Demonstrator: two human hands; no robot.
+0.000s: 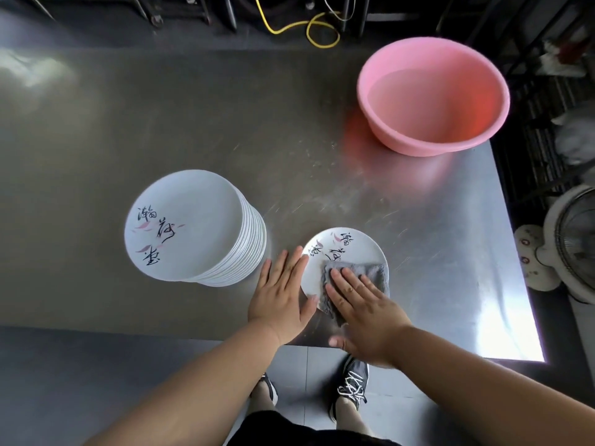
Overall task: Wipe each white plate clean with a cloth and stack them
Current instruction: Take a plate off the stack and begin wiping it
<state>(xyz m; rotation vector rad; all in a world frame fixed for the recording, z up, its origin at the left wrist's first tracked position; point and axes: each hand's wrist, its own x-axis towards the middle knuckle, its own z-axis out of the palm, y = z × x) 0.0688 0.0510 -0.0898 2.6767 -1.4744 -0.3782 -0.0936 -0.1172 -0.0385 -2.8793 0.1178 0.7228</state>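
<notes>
Head view: right hand (360,313) presses soft grey cloth (354,275) flat onto single plate (344,252); left hand (283,297), fingers straight, steadies its rim. Glazed, likely slippery, breakable; lift by rim.

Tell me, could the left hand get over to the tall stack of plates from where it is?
Probably yes. The left hand lies flat at the single plate's edge, and only bare metal table separates it from the stack of plates.

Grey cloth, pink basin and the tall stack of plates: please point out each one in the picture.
grey cloth (370,273): head view, on its bare part beyond the fingers.
pink basin (428,146): head view, on its near outer wall.
stack of plates (183,223): head view, on the top plate's face.
</notes>
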